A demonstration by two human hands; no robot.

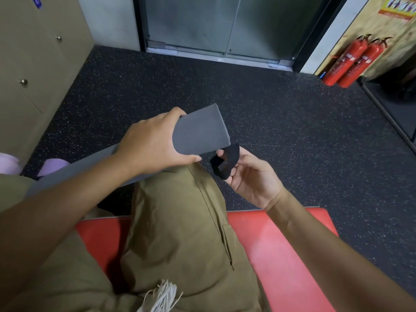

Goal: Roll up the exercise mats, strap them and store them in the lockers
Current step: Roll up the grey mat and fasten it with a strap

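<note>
A grey exercise mat [202,131], folded or rolled flat, lies across my lap with its end pointing forward. My left hand [150,145] grips that end, fingers over the top and thumb underneath. Just right of the mat's end, my right hand [249,176] pinches a black strap loop [225,161] between thumb and fingertips, palm up. The strap sits close to the mat's lower corner but apart from it. The mat's far end is hidden behind my left arm.
I sit on a red bench [281,255] in khaki trousers. Beige lockers [33,75] with small knobs line the left wall. Glass doors [225,25] stand ahead and two red fire extinguishers [351,61] lean at the right. Dark speckled floor [292,120] lies in front.
</note>
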